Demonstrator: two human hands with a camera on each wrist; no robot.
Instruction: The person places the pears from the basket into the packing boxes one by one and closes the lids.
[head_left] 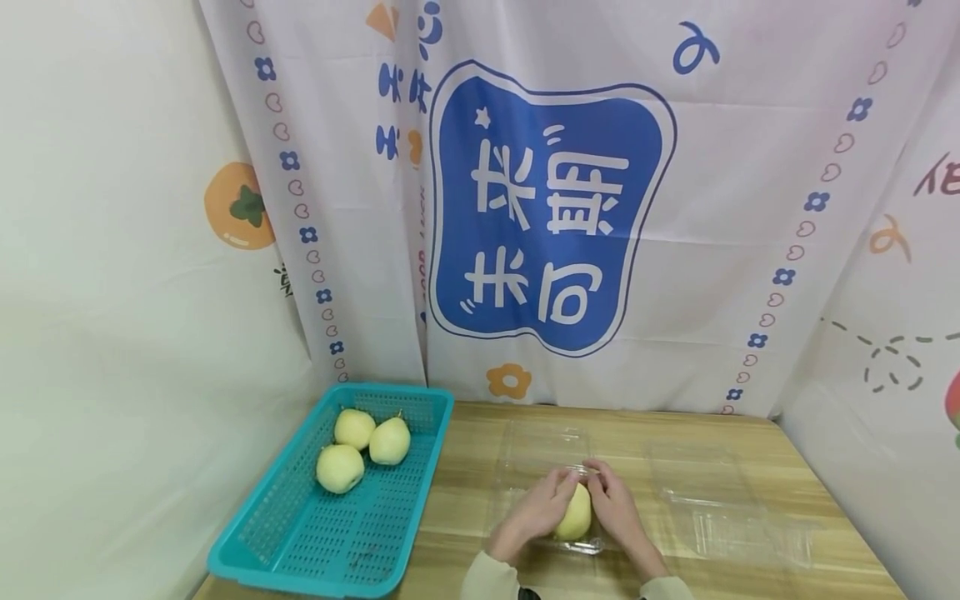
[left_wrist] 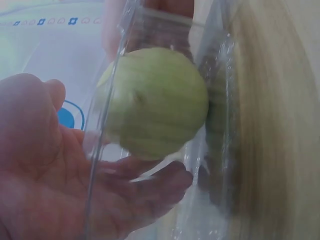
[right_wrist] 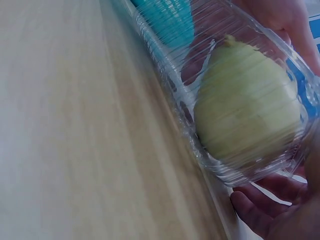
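A pale yellow-green pear sits in a clear plastic container on the table, between my two hands. My left hand reaches over its left side, fingertips toward the pear's far end. In the left wrist view, the fingers are loosely bent close to the pear, with the thumb apart from it. My right hand lies along the right side, its fingers extended toward the container's far edge. Seen from the right wrist, loose fingers show at the container's end. The container's lid lies open behind.
To the left stands a turquoise plastic basket holding several pears. A second clear container lies open on the wooden table at the right. Behind the table hangs a printed curtain.
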